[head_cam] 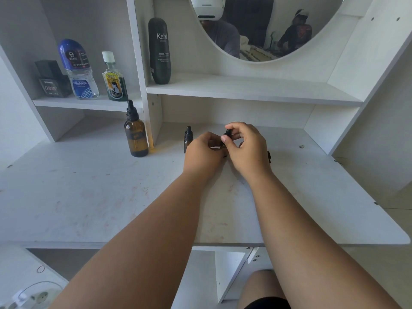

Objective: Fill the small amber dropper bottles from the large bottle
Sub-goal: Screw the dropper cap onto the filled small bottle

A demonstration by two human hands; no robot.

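Observation:
The large amber dropper bottle (136, 134) stands capped on the white desk (89, 186), left of the shelf divider. A small amber dropper bottle (188, 139) stands capped just left of my hands. My left hand (204, 153) wraps round a second small bottle, which is almost fully hidden behind it. My right hand (245, 146) pinches that bottle's black dropper cap (227, 133) between thumb and fingers. A dark object (269, 156) peeks out behind my right hand; I cannot tell what it is.
The left shelf holds a black box (52, 80), a blue roll-on bottle (78, 70) and a green bottle (113, 79). A tall black Kahf bottle (159, 51) stands on the middle shelf below a round mirror (256, 27). A power strip (38, 297) lies lower left.

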